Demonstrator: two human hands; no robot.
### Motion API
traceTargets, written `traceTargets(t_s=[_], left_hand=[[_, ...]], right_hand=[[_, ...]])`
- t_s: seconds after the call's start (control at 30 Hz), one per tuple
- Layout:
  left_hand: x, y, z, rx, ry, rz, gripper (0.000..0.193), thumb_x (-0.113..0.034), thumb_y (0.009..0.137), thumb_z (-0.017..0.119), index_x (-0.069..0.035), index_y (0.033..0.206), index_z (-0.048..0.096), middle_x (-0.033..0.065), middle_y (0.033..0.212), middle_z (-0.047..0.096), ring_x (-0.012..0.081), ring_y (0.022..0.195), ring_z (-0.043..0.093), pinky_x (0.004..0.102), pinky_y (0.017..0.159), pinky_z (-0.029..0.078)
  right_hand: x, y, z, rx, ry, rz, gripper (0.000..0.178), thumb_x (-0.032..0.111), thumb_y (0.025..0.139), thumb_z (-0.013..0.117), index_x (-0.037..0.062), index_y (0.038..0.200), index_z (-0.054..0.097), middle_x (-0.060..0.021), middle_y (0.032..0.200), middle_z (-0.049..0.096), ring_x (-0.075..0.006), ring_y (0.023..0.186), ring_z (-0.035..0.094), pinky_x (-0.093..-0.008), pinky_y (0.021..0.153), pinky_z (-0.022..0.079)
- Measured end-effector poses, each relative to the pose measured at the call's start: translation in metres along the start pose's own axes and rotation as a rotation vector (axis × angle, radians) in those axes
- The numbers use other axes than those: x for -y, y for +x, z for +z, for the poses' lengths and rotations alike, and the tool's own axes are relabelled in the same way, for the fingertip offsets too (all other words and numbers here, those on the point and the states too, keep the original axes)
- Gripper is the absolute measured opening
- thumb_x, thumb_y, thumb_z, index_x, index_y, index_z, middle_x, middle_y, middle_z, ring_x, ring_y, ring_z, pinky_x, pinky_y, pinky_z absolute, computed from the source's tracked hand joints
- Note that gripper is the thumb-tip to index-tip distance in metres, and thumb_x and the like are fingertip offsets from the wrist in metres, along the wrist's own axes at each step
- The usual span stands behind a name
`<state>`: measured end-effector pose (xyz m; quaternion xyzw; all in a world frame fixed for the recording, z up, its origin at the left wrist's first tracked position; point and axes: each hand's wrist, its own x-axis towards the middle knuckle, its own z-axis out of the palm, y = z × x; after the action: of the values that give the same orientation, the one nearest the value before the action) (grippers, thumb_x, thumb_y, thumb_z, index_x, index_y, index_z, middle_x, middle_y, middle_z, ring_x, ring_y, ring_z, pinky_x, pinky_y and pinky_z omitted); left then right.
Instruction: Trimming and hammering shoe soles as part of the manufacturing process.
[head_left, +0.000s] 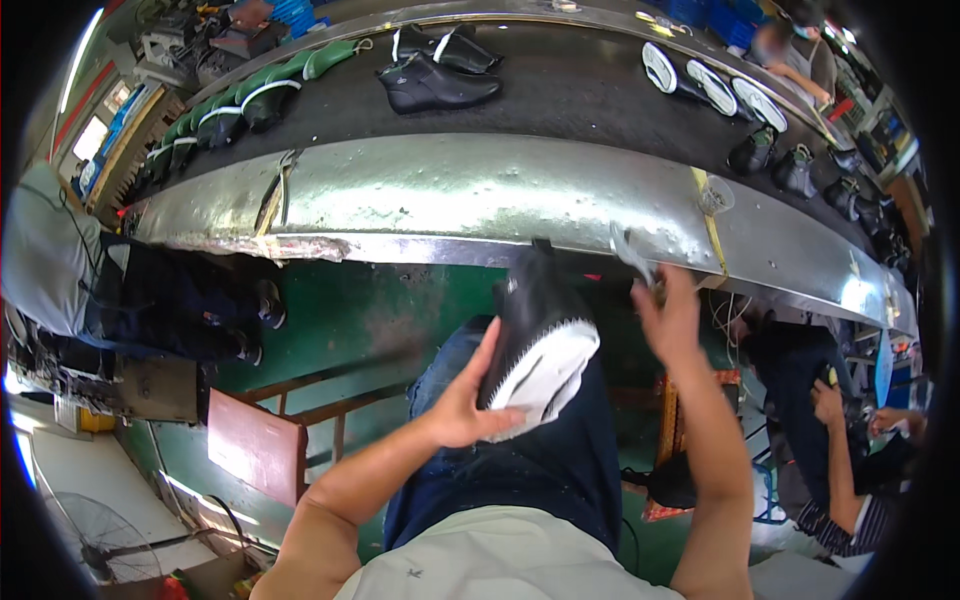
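My left hand [468, 402] is closed around a black boot [530, 300], held above my lap with its white underside [545, 375] turned toward me. A jagged pale edge runs around that underside. The boot's top points toward the metal ledge. To the right of it, apart from the boot, my right hand [668, 315] is closed on a shiny grey metal tool [632, 252]. Motion smears the tool, so its exact kind is unclear. It shows against the near edge of the ledge [420, 190].
Beyond the ledge runs a dark conveyor belt [560, 95]. On it stand black boots [440, 85], green boots [265, 95] and shoes with white soles up [712, 85]. People sit at left [60, 250] and right [830, 420]. A wooden chair [258, 440] stands at left.
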<state>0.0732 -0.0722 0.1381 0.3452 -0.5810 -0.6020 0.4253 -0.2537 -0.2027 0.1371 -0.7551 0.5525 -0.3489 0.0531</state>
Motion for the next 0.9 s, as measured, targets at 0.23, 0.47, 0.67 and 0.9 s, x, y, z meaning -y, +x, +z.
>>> traceTargets(t_s=[0.23,0.47,0.67,0.9], left_hand=[[-0.006,-0.026,-0.001,0.038,0.834,-0.006,0.133,-0.025,0.068,0.091,0.006,0.16,0.0,0.0341,0.156,0.032,0.0498,0.137,0.045,0.0456,0.113,0.041],[-0.019,-0.024,-0.035,0.251,1.203,0.42,0.119,-0.02,0.049,0.093,-0.006,0.151,0.033,0.0272,0.15,0.042,0.0432,0.126,0.054,0.0558,0.101,0.046],[-0.025,-0.035,-0.05,0.455,1.313,0.17,0.123,-0.019,0.053,0.092,-0.008,0.157,0.028,0.0239,0.156,0.037,0.043,0.136,0.045,0.0548,0.11,0.038],[0.085,-0.11,-0.101,-0.593,0.654,-0.339,0.106,-0.021,0.082,0.082,0.002,0.159,0.015,0.0227,0.162,0.024,0.037,0.143,0.039,0.046,0.121,0.03]], right_hand=[[0.047,-0.08,0.004,0.408,0.961,0.711,0.029,0.028,0.106,0.054,0.0014,0.113,0.062,-0.0018,0.092,0.065,-0.0076,0.076,0.055,-0.0255,0.069,0.044],[0.069,-0.091,-0.009,0.58,1.369,0.83,0.041,0.031,0.1,0.063,-0.0007,0.124,0.057,-0.0046,0.109,0.063,-0.0108,0.088,0.059,-0.026,0.081,0.049],[0.083,-0.095,0.011,0.899,0.922,0.455,0.067,0.028,0.077,0.086,-0.0005,0.129,0.056,-0.0096,0.12,0.063,-0.0179,0.11,0.059,-0.0326,0.099,0.046],[0.125,-0.134,0.064,0.877,0.736,0.483,0.065,0.029,0.073,0.091,-0.002,0.119,0.058,-0.0114,0.108,0.066,-0.0226,0.099,0.063,-0.036,0.093,0.049]])
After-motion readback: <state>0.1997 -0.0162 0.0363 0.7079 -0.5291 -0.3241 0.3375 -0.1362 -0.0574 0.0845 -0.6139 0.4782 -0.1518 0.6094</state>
